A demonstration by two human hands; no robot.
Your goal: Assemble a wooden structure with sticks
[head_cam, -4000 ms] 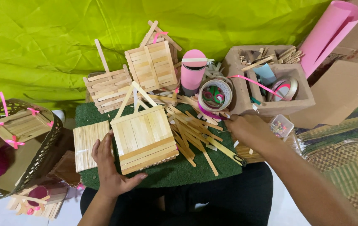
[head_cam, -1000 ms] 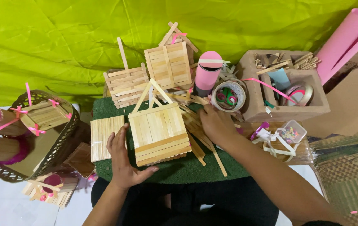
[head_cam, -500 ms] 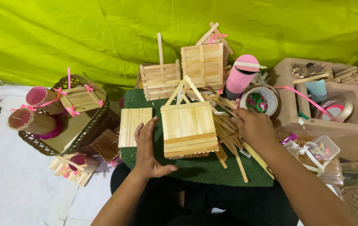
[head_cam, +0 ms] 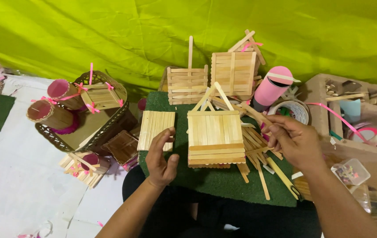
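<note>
A basket made of pale craft sticks (head_cam: 210, 136) stands on a dark green mat (head_cam: 215, 183) in front of me. My left hand (head_cam: 161, 156) rests on the mat just left of the basket, fingers spread, holding nothing. My right hand (head_cam: 295, 142) is to the basket's right, over a loose pile of craft sticks (head_cam: 252, 147), with its fingers pinched on one craft stick (head_cam: 255, 113) that points up and left. A flat panel of glued sticks (head_cam: 155, 128) lies by my left hand.
Two more stick baskets (head_cam: 234, 70) stand behind against a lime green cloth. A pink cylinder (head_cam: 271, 88) and a tape roll (head_cam: 290, 111) sit right of them. A cardboard box (head_cam: 351, 123) holds supplies at right. A metal tray (head_cam: 87, 117) with pink-trimmed pieces is at left.
The view has swung left, so everything sits further right. My right hand has lifted off the stick pile with one stick pinched in its fingers. My left hand stays beside the basket.
</note>
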